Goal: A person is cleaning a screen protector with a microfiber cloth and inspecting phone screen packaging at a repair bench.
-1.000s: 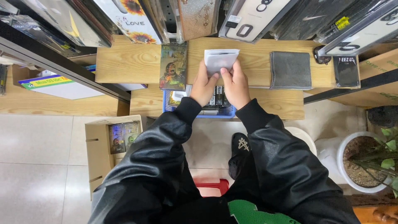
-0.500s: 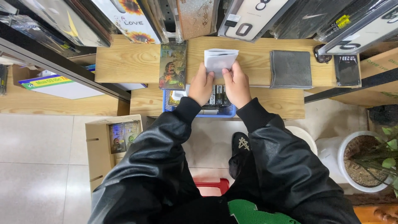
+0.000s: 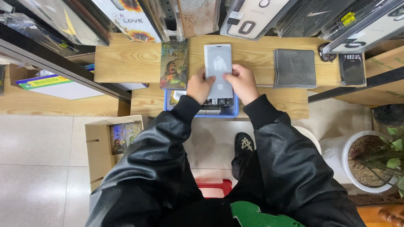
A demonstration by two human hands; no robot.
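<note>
Both my hands hold a flat pale grey sleeve [image 3: 219,67] upright over the upper wooden shelf [image 3: 126,63]; a faint figure shows on its face. My left hand [image 3: 200,87] grips its lower left edge and my right hand [image 3: 241,83] its lower right edge. Just left of it lies a printed card pack [image 3: 174,65] with a dark ape picture. Under my wrists sits a blue basket [image 3: 201,110] of small packs on the lower shelf.
A grey cloth [image 3: 294,68] and a black packet [image 3: 352,69] lie on the shelf to the right. Boxed cases hang above. An open cardboard box [image 3: 110,145] stands on the floor at left, a white plant pot [image 3: 362,162] at right, a red stool [image 3: 214,187] below me.
The sleeve was short and folded over before; now it stands full length and flat between my hands. My hands have stayed in about the same place.
</note>
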